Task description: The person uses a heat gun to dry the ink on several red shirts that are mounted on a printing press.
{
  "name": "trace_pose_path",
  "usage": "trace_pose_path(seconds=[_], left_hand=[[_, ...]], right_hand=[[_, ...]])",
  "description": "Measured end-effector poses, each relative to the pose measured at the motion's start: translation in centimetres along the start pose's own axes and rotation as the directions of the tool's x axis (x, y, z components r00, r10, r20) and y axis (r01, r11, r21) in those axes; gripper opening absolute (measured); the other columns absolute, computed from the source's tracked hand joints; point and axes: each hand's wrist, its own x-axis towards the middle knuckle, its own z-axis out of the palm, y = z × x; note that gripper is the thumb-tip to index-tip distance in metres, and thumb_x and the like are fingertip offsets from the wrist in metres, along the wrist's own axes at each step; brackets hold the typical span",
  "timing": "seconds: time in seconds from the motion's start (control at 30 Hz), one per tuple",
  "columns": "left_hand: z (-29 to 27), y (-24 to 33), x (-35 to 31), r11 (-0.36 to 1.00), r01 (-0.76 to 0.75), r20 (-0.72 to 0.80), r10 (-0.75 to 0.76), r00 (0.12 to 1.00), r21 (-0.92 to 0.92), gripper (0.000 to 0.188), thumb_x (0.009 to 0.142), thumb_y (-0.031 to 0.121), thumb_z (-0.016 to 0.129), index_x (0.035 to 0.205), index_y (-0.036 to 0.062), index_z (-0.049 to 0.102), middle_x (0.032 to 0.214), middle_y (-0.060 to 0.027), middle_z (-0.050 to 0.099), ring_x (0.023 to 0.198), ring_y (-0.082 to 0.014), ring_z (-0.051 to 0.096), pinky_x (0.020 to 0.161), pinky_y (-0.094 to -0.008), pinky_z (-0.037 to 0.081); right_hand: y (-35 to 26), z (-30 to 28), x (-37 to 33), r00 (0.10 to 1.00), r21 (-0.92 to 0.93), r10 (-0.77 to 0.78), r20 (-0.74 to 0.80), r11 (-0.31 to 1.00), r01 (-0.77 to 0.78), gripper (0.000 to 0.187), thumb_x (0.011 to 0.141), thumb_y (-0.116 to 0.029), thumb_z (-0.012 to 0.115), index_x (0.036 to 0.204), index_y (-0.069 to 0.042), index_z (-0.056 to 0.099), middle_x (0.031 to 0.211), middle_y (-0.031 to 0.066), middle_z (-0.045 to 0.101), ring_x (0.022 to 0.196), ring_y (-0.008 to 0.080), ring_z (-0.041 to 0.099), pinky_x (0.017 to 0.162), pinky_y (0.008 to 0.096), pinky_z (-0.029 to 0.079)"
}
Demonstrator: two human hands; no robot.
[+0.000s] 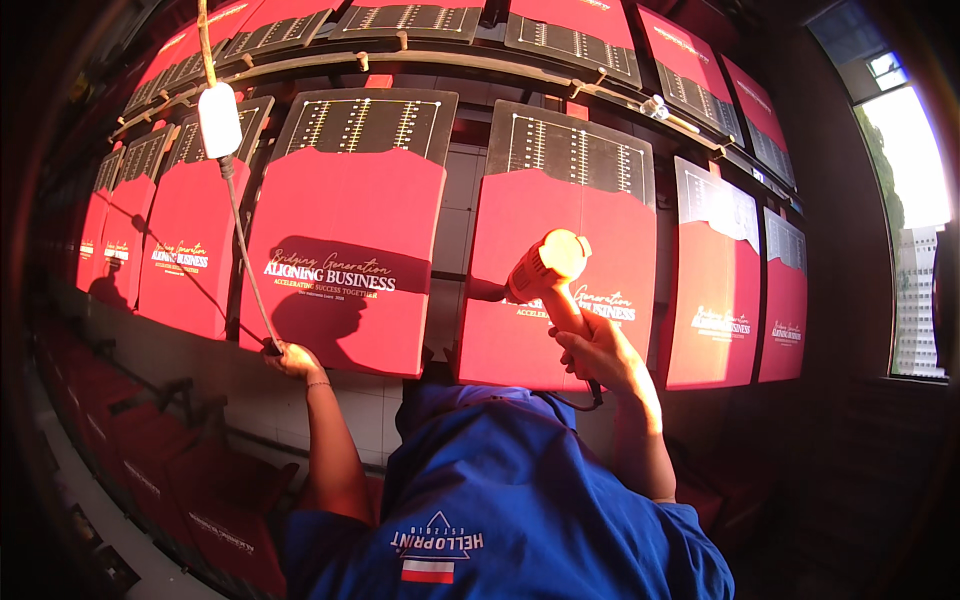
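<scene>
My right hand (604, 352) is wrapped round the handle of an orange hair dryer (550, 262), held up in front of a red fabric panel (520, 350). Its nozzle end points left, toward the panel's printed area. My left hand (291, 361) is closed on a thin dark cord (243, 235) at the lower edge of another red panel (345, 215). That cord runs up to a white socket block (220, 120) hanging from a lighter cable. Both panels lie on dark boards with ruled marks, and white and gold print crosses them.
A long rail (440, 62) with pegs runs behind the near row. Beyond it stands a far row of similar red panels (575, 12). More red panels (712, 300) hang to the right, near a bright window (912, 160). Dim red pieces (150, 470) fill the lower left.
</scene>
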Motion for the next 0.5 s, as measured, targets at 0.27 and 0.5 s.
trace_pose_path(seconds=[0.27,0.5], left_hand=[[0.9,-0.8,-0.3,0.997,-0.057,0.051,0.055,0.997,0.058,0.033,0.092,0.028,0.064,0.098,-0.0041,0.071,0.121,-0.0230,0.062,0.116,-0.0347,0.057,0.095,-0.0430,0.050],[1.3,-3.8,1.0,0.973,-0.138,-0.038,0.147,0.988,0.184,0.036,0.092,0.029,0.063,0.103,-0.0048,0.068,0.117,-0.0211,0.063,0.107,-0.0342,0.060,0.092,-0.0431,0.050]], right_hand=[[-0.4,0.9,-0.2,0.998,0.007,-0.046,-0.031,0.999,0.046,0.025,0.093,-0.017,0.062,0.112,0.000,0.058,0.088,0.0025,0.062,0.066,0.0067,0.058,0.055,0.0221,0.050],[-0.7,0.6,0.1,0.998,-0.021,-0.054,-0.018,0.998,0.054,0.024,0.093,-0.018,0.062,0.109,-0.001,0.058,0.081,0.0028,0.061,0.064,0.0073,0.058,0.053,0.0224,0.049]])
